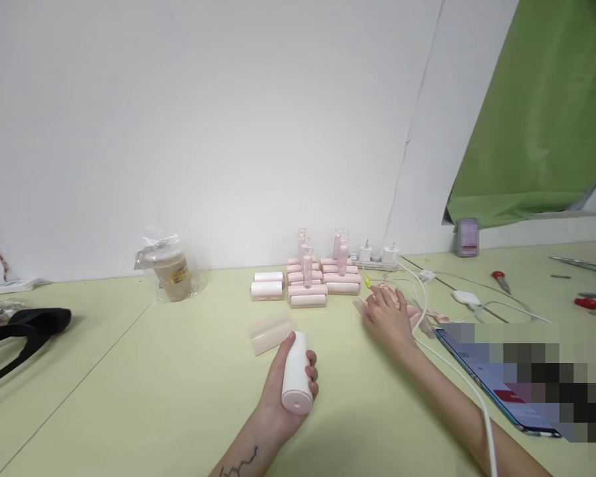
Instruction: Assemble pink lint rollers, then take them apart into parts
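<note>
My left hand (277, 404) is wrapped round a white lint roller (296, 364) with a pale pink end cap, tilted toward me over the table. Just beyond it lies a curved translucent pink cover (269, 331). Farther right, my right hand (387, 319) rests on a pile of small pink plastic parts (417, 318), its fingers spread and slightly bent; what lies beneath the palm is hidden. Stacked pink lint rollers (308, 296), several with clear pink handles upright, stand near the wall. Beside them sit two white rolls in pink covers (267, 289).
A bagged drink cup (173, 275) stands at the back left, with a black curved object (27, 338) nearer. White cables (457, 374) cross my right forearm. A phone (496, 384) lies to the right; red-handled tools (593, 305) are at the far right.
</note>
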`<state>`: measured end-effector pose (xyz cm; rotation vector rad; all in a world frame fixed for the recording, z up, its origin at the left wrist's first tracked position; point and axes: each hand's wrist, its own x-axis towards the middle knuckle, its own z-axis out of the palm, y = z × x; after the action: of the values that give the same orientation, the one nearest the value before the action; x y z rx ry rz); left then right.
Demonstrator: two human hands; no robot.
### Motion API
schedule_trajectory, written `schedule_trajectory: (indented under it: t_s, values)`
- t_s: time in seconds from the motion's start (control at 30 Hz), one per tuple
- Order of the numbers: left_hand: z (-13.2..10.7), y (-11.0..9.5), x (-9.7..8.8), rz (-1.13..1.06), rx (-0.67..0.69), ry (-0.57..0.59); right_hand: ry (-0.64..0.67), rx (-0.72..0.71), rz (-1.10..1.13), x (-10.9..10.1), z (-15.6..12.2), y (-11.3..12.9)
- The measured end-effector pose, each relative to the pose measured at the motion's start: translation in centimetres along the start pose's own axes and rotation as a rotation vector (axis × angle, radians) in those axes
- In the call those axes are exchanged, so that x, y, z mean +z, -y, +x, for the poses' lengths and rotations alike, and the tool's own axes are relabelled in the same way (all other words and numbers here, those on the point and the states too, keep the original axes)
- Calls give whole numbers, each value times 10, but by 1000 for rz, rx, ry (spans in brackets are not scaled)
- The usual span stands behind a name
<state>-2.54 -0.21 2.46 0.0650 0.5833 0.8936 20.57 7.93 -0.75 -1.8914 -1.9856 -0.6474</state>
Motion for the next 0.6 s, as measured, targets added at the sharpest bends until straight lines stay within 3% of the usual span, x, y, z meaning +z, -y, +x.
schedule_trajectory:
  t_s: [0.27,0.4,0.5,0.6]
  values:
    - [1,2,1,60,27,-46,202,15,84,-9,-7,24]
    - [6,3,-2,131,147,-113,340,-27,216,-14,-19,41]
    - [9,1,-6,115,151,-141,349,-54,267,-18,-22,43]
    - [10,-1,-8,55,100,-155,281,1,227,-23,-15,30]
